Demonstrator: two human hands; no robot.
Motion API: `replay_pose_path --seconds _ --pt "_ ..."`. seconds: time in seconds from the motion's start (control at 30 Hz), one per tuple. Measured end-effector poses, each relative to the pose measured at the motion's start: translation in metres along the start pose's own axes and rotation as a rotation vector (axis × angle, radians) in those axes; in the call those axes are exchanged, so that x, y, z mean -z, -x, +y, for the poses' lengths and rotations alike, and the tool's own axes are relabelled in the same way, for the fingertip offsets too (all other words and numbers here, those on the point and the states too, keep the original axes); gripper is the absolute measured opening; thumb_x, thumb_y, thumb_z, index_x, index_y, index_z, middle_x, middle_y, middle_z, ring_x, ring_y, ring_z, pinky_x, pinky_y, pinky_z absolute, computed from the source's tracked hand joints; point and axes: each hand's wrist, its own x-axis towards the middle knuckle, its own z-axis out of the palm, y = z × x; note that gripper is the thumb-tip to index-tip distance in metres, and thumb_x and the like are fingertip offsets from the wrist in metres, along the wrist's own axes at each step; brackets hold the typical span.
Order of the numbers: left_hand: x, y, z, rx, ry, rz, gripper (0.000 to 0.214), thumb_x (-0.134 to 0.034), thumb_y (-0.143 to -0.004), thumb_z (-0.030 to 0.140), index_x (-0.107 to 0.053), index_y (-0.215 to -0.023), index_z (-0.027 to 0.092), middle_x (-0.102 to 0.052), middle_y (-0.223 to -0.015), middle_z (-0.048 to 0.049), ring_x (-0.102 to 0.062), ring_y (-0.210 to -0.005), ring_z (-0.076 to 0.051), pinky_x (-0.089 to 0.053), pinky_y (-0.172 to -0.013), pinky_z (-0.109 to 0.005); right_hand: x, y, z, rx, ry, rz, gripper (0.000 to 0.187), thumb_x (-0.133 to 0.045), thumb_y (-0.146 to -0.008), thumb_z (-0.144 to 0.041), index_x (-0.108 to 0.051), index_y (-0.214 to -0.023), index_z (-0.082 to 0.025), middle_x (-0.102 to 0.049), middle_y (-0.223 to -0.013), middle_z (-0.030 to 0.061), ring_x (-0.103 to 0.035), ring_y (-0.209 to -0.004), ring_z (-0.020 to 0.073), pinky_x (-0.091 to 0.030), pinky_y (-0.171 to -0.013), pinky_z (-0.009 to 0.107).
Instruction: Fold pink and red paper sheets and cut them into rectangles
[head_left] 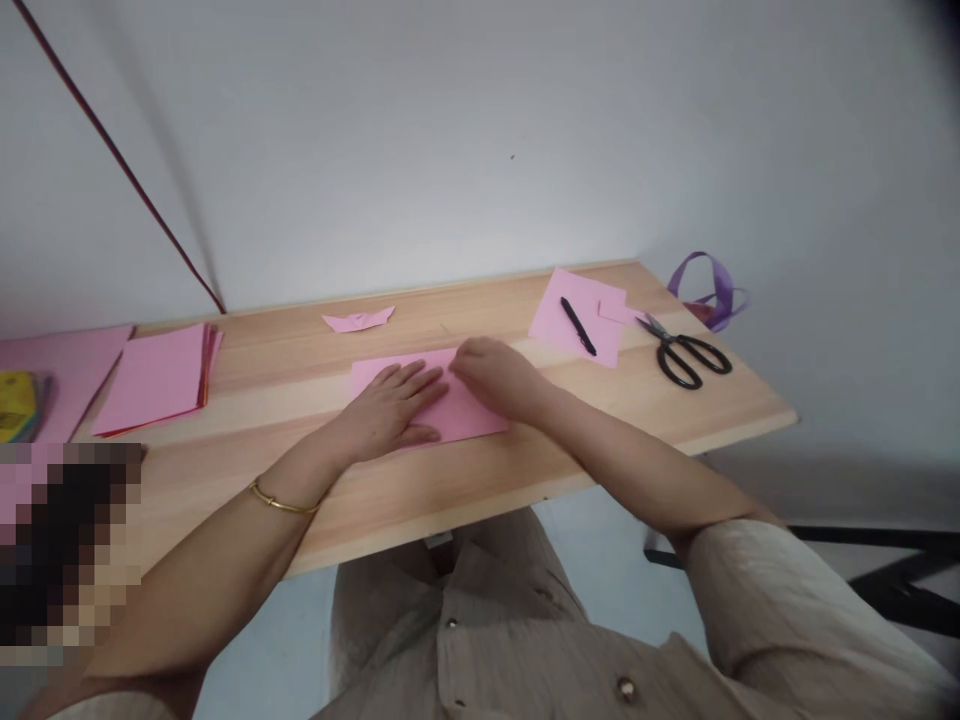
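A sheet of pink paper (469,412) lies flat on the wooden table in front of me, its near edge running along the boards. My left hand (386,408) rests flat on its left part, fingers spread and pointing right. At the paper's far right edge my right hand (499,375) is closed, with fingers curled together and fingertips down on the sheet. The right hand and wrist cover the paper's right part, and whether it is folded there I cannot tell. Beyond the paper sits a small folded pink paper piece (360,320) with pointed ends.
Right of my hands are a pink sheet (551,310) with a black pen (577,325) on it, a small pink paper piece (615,310) and black-handled scissors (679,355). Stacked pink paper (154,380) and a yellow item (16,405) lie left. Purple ribbon (724,290) hangs past the table's right edge.
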Motion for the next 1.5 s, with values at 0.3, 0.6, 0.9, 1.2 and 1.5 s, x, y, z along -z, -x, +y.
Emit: replay_pose_path --seconds 0.3,0.6,0.9,1.2,1.5 --pt "0.004 0.000 0.003 0.019 0.009 -0.020 0.074 -0.048 -0.090 0.060 -0.037 -0.150 0.019 -0.029 -0.159 -0.0121 -0.023 -0.146 -0.035 -0.021 -0.116 -0.054 0.010 0.027 -0.048 -0.270 -0.087 -0.114 0.015 -0.053 -0.088 -0.020 -0.068 -0.092 -0.018 -0.068 -0.093 0.0054 -0.059 -0.087 0.0187 -0.036 -0.075 0.030" --pt "0.000 0.000 0.005 0.011 0.013 0.057 0.068 -0.051 -0.088 0.055 -0.045 -0.145 0.020 -0.034 -0.156 -0.0121 -0.029 -0.144 -0.035 -0.023 -0.116 -0.054 -0.022 0.030 -0.075 -0.451 -0.089 -0.042 0.015 -0.057 -0.085 -0.035 -0.065 -0.087 -0.022 -0.061 -0.099 0.0078 -0.051 -0.101 0.0280 -0.034 -0.083 0.040" --pt "0.001 -0.001 0.005 0.025 0.008 0.026 0.072 -0.054 -0.085 0.055 -0.042 -0.147 0.020 -0.033 -0.157 -0.0122 -0.027 -0.145 -0.035 -0.020 -0.117 -0.052 -0.017 0.059 -0.053 -0.638 -0.039 -0.008 0.012 -0.058 -0.082 -0.031 -0.066 -0.085 -0.022 -0.061 -0.097 0.0098 -0.048 -0.096 0.0286 -0.034 -0.077 0.038" --pt "0.002 -0.002 0.004 0.020 -0.029 0.020 0.072 -0.055 -0.085 0.054 -0.043 -0.146 0.018 -0.034 -0.156 -0.0144 -0.029 -0.144 -0.036 -0.023 -0.115 -0.053 0.001 0.097 -0.027 -0.730 0.028 0.147 0.015 -0.054 -0.085 -0.026 -0.067 -0.087 -0.020 -0.064 -0.096 0.0109 -0.052 -0.095 0.0281 -0.039 -0.080 0.039" --pt "0.004 -0.002 0.008 -0.043 0.013 0.087 0.059 -0.055 -0.091 0.047 -0.044 -0.146 0.030 -0.027 -0.159 -0.0133 -0.023 -0.145 -0.039 -0.026 -0.111 -0.060 -0.018 0.088 -0.075 -0.088 -0.081 0.036 0.039 -0.044 -0.099 -0.033 -0.058 -0.133 -0.017 -0.059 -0.135 0.0125 -0.050 -0.123 0.0243 -0.037 -0.106 0.042"
